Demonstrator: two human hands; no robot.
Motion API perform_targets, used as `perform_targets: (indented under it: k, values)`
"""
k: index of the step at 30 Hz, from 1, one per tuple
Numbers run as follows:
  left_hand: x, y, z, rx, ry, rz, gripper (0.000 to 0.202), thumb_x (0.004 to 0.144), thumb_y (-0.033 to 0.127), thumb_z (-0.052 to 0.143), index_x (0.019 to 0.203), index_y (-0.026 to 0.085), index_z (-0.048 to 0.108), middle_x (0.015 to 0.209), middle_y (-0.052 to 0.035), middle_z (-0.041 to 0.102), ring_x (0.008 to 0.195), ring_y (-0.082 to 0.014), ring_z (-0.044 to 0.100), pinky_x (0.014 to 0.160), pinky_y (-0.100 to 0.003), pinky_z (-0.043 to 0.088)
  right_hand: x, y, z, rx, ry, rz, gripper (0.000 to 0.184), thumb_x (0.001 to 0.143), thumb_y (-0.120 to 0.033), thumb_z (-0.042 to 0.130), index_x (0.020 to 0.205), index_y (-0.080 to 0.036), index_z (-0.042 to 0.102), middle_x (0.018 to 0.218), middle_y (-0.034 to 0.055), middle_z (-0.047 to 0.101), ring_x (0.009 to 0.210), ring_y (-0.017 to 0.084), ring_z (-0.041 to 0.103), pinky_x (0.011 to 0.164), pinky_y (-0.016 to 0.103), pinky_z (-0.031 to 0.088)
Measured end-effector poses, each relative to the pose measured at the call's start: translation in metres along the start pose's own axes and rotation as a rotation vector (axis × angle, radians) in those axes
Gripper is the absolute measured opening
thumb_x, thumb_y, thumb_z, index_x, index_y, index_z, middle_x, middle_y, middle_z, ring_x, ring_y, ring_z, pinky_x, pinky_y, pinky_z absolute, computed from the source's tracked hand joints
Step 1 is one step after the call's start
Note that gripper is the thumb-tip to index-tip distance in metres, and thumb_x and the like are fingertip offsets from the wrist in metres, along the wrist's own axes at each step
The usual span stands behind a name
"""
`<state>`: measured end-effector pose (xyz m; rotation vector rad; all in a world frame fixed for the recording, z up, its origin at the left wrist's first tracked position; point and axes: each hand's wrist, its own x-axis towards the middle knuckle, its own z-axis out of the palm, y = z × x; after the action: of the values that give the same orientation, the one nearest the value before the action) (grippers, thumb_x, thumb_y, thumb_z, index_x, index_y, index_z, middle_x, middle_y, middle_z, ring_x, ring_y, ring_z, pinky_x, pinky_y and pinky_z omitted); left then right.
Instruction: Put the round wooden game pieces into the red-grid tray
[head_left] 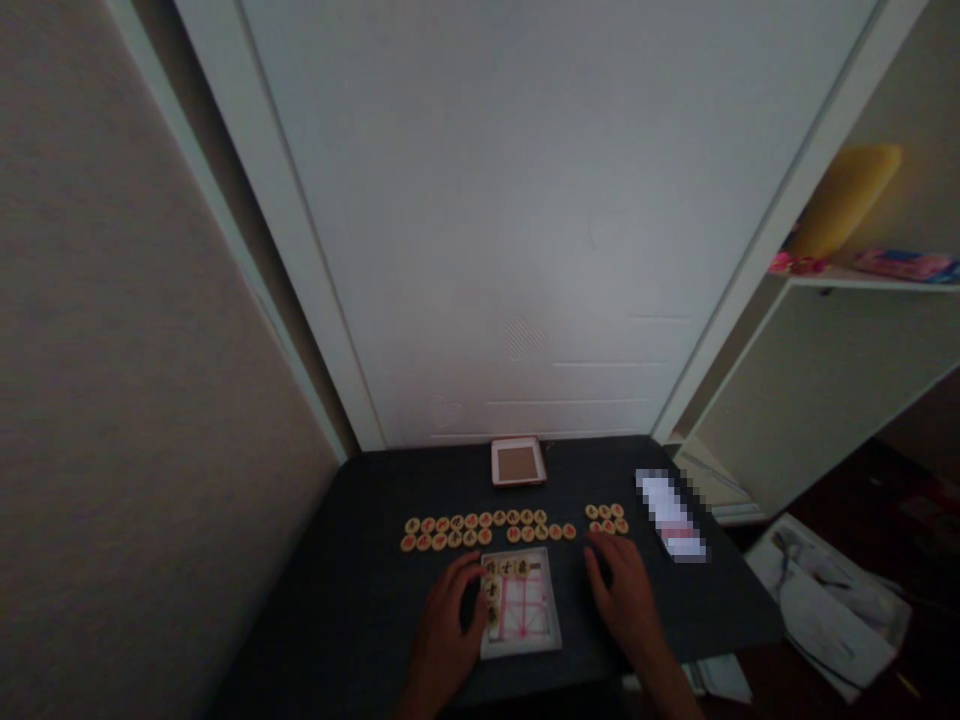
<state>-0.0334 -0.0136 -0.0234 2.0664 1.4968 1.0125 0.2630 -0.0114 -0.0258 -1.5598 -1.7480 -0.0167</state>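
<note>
A shallow white box (554,610) with pink grid lines inside lies near the table's front edge. Round Chinese chess pieces with black characters (506,568) line its far side and its left side. My left hand (450,610) rests at the box's left edge, thumb and fingers apart, with nothing seen between them. To the right of the box, my right hand (621,585) has its fingers curved and spread. Its fingertips reach the small group of red-marked pieces (609,528); whether they touch one I cannot tell. More chess pieces (469,538) lie in two rows beyond the box.
An open box lid (538,465) lies at the back of the dark table (337,560), against a white panel (480,250). A phone-like, pixelated object (667,510) is at the right. Beside the table stand a shelf (847,280) and a white bag-like item (832,600).
</note>
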Motion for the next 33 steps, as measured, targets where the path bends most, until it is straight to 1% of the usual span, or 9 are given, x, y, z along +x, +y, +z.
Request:
perform_targets:
  k: [2, 4, 7, 11, 14, 20, 25, 29, 33]
  values:
    - [0.000, -0.001, 0.001, -0.015, -0.001, 0.000, 0.025, 0.096, 0.027, 0.049, 0.116, 0.025, 0.063, 0.131, -0.0094, 0.062, 0.121, -0.0267, 0.060, 0.104, -0.051, 0.049, 0.009, 0.019, -0.006, -0.062, 0.015, -0.007, 0.028, 0.098, -0.037, 0.051, 0.116, -0.022, 0.067, 0.111, 0.0118, 0.070, 0.107, 0.029, 0.062, 0.095, 0.048, 0.048]
    - [0.001, -0.002, 0.001, -0.024, -0.002, -0.004, 0.023, 0.097, 0.028, 0.049, 0.114, 0.025, 0.064, 0.129, -0.0092, 0.063, 0.119, -0.0264, 0.061, 0.103, -0.049, 0.050, 0.018, 0.032, -0.012, -0.098, -0.021, -0.049, 0.027, 0.098, -0.033, 0.049, 0.115, -0.022, 0.067, 0.111, 0.0108, 0.071, 0.107, 0.029, 0.062, 0.095, 0.046, 0.048]
    - [0.001, -0.003, 0.001, -0.031, 0.002, -0.009, 0.023, 0.097, 0.029, 0.048, 0.113, 0.025, 0.064, 0.127, -0.0089, 0.064, 0.118, -0.0262, 0.062, 0.102, -0.049, 0.051, 0.031, 0.040, -0.015, -0.139, -0.097, -0.097, 0.029, 0.098, -0.028, 0.048, 0.118, -0.022, 0.067, 0.114, 0.0094, 0.072, 0.108, 0.028, 0.062, 0.094, 0.044, 0.047]
    - [0.001, -0.004, 0.001, -0.038, 0.008, -0.012, 0.022, 0.097, 0.029, 0.049, 0.112, 0.024, 0.065, 0.125, -0.0099, 0.064, 0.116, -0.0266, 0.063, 0.101, -0.049, 0.052, 0.039, 0.038, -0.008, -0.202, -0.183, -0.086, 0.032, 0.097, -0.031, 0.049, 0.124, -0.025, 0.066, 0.121, 0.0081, 0.071, 0.116, 0.030, 0.058, 0.095, 0.044, 0.044]
    - [0.001, -0.003, 0.001, -0.049, 0.006, -0.011, 0.022, 0.096, 0.030, 0.050, 0.111, 0.025, 0.065, 0.125, -0.0097, 0.065, 0.115, -0.0265, 0.063, 0.100, -0.048, 0.052, 0.043, 0.033, -0.002, -0.219, -0.238, -0.048, 0.033, 0.097, -0.036, 0.051, 0.124, -0.023, 0.066, 0.125, 0.0092, 0.069, 0.120, 0.031, 0.055, 0.097, 0.045, 0.041]
    - [0.001, -0.002, 0.000, -0.058, 0.038, -0.010, 0.023, 0.096, 0.029, 0.050, 0.108, 0.025, 0.068, 0.124, -0.0089, 0.066, 0.114, -0.0262, 0.064, 0.100, -0.046, 0.053, 0.062, 0.017, 0.003, -0.160, -0.377, -0.053, 0.031, 0.099, -0.034, 0.048, 0.120, -0.025, 0.069, 0.124, 0.0085, 0.070, 0.116, 0.028, 0.058, 0.100, 0.044, 0.037]
    - [0.001, -0.005, 0.001, -0.071, 0.060, -0.023, 0.022, 0.095, 0.029, 0.050, 0.106, 0.025, 0.069, 0.122, -0.0081, 0.067, 0.112, -0.0258, 0.066, 0.099, -0.045, 0.054, 0.087, 0.012, 0.005, -0.107, -0.484, -0.011, 0.029, 0.098, -0.028, 0.047, 0.113, -0.024, 0.072, 0.120, 0.0087, 0.071, 0.114, 0.026, 0.060, 0.097, 0.038, 0.040]
    - [0.001, -0.004, 0.001, -0.090, 0.058, -0.034, 0.021, 0.096, 0.029, 0.050, 0.105, 0.025, 0.069, 0.122, -0.0080, 0.066, 0.113, -0.0250, 0.065, 0.099, -0.043, 0.054, 0.103, 0.017, 0.014, -0.089, -0.547, -0.007, 0.025, 0.094, -0.025, 0.052, 0.107, -0.023, 0.074, 0.109, 0.0089, 0.074, 0.106, 0.024, 0.064, 0.094, 0.033, 0.043]
    - [0.001, -0.002, 0.000, -0.106, 0.063, -0.041, 0.020, 0.095, 0.029, 0.051, 0.102, 0.026, 0.069, 0.120, -0.0077, 0.067, 0.111, -0.0249, 0.066, 0.097, -0.042, 0.054, 0.114, 0.022, 0.022, -0.056, -0.604, -0.001, 0.023, 0.091, -0.025, 0.056, 0.104, -0.021, 0.075, 0.106, 0.0092, 0.073, 0.100, 0.022, 0.066, 0.089, 0.029, 0.046]
